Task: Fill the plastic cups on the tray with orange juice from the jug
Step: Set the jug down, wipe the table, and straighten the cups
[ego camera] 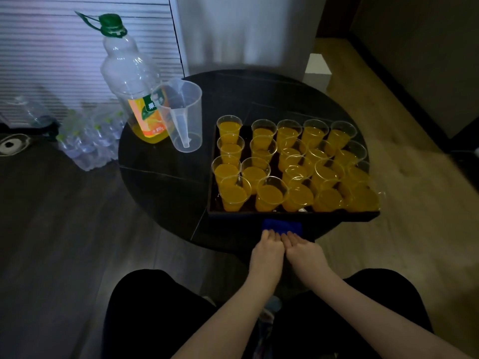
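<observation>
Juice bottle [134, 81] and empty jug [181, 115] stand left of tray [293, 216].

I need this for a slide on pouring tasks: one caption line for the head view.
Tray of juice-filled cups, empty jug beside bottle, both hands on blue cloth.

Round dark table [166, 172]. On it: tray [293, 215] of cups at right, jug [181, 115] and bottle [134, 84] at left rear, touching; blue cloth [281, 225] at near edge, against tray.
</observation>
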